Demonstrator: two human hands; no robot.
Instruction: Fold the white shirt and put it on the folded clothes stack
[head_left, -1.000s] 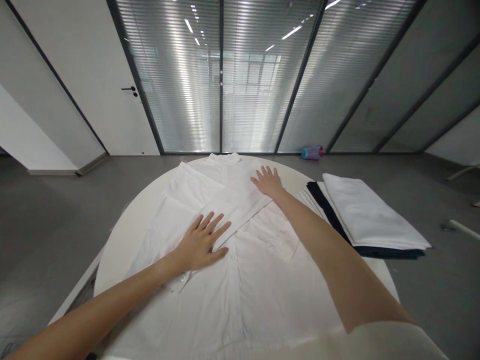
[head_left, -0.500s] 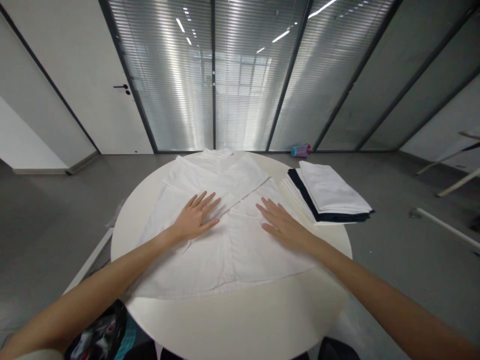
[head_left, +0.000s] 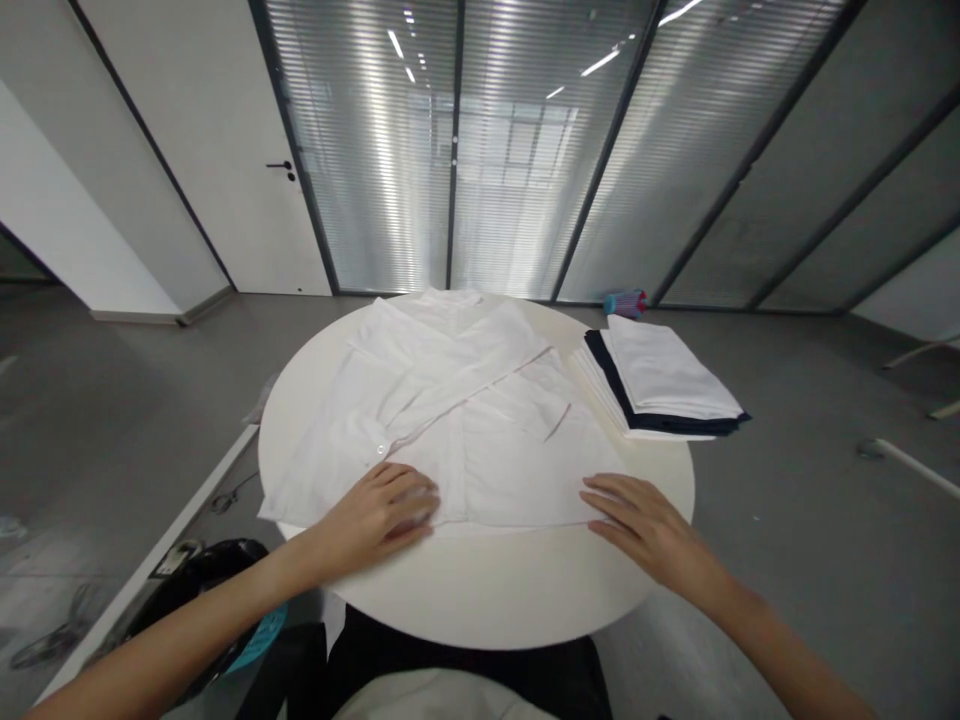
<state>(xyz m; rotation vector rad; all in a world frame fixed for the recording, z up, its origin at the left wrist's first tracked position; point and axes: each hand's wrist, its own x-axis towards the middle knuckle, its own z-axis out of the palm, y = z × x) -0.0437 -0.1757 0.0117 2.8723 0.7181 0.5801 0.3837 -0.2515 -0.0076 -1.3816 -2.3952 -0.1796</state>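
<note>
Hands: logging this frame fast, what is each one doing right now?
Left hand: open, flat on the white shirt's hem.
Right hand: open, fingertips at the hem, holding nothing.

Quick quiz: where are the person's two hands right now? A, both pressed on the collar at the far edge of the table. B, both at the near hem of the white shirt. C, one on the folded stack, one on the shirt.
B: the left hand and right hand both lie flat at the near hem of the white shirt, away from the folded stack.
</note>
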